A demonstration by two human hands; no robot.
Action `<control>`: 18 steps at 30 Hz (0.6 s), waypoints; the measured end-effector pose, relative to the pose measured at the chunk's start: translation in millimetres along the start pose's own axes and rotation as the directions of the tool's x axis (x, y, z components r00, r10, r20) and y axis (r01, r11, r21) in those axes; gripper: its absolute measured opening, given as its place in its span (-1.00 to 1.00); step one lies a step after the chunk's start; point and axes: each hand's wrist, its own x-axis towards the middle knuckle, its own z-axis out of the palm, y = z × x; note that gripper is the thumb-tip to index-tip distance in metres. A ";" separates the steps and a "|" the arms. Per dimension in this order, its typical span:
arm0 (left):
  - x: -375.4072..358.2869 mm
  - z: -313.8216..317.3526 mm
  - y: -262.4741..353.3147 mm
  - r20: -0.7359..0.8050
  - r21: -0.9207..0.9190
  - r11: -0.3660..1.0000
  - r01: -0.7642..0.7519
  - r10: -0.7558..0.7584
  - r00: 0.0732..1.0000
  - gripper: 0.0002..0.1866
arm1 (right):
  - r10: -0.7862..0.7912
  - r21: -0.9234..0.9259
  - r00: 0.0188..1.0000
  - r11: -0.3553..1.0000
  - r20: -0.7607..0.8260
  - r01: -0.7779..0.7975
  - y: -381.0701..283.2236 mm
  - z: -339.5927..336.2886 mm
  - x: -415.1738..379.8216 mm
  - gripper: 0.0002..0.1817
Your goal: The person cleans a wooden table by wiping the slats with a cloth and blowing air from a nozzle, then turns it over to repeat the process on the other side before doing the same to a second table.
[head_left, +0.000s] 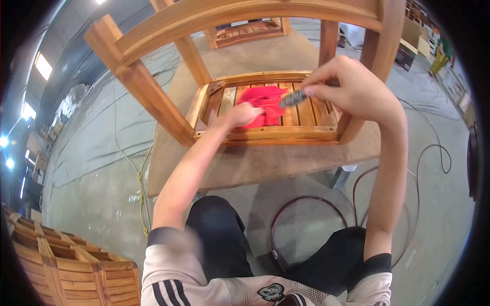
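Note:
An upturned wooden stool [298, 136] lies on the table with its slatted seat down and its legs in the air. Bunched on the slats is a red cloth [265, 94], and my left hand [244, 115] is closed on its near left part. Above the right side of the slats, my right hand [347, 89] pinches a short, dark grey, tapered piece [293, 99] between thumb and fingers. Motion blurs that piece, and I cannot tell its kind. Its tip overlaps the cloth's right edge in this view.
A brown-covered table [224, 166] carries the stool and another wooden piece [248, 33] farther back. Slatted wooden furniture [76, 270] stands at lower left. Hoses [310, 199] and a yellow cord [141, 191] lie on the floor. A person [442, 56] and a cardboard box [411, 41] are at far right.

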 end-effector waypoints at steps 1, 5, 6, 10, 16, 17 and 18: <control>-13.2 -11.0 0.7 -0.087 0.243 0.955 0.168 -0.151 0.985 -0.48 | 0.003 -0.056 0.997 0.998 -0.081 -0.007 4.8 2.2 2.0 -0.78; -13.6 -28.7 -69.0 -0.560 0.422 0.727 0.542 -0.261 0.786 -0.53 | 0.004 -0.059 0.998 0.998 -0.068 -0.008 13.5 -3.1 3.0 -0.75; -2.0 -27.8 -92.5 -0.610 0.523 0.674 0.521 -0.130 0.781 -0.57 | 0.004 -0.018 0.999 1.000 -0.049 -0.005 12.0 -4.7 1.3 -0.75; 28.7 5.6 -69.2 -0.863 0.383 0.764 0.519 0.097 0.495 -0.51 | -0.030 -0.013 0.996 0.999 -0.084 0.029 4.5 -10.7 -1.7 -0.74; 67.3 7.1 39.4 -0.517 0.006 0.904 0.427 -0.363 0.775 -0.50 | -0.064 -0.049 0.987 0.997 -0.145 0.057 -8.6 -15.9 -6.3 -0.72; 60.1 17.0 65.7 -0.500 -0.051 0.942 0.331 -0.311 0.809 -0.48 | 0.192 -0.033 0.979 0.980 -0.067 -0.195 -34.6 -21.6 -10.3 -0.72; 93.9 38.2 60.1 -0.519 -0.060 0.979 0.194 -0.196 0.832 -0.46 | 0.213 -0.038 0.977 0.976 0.001 -0.212 -49.2 -34.8 -16.4 -0.73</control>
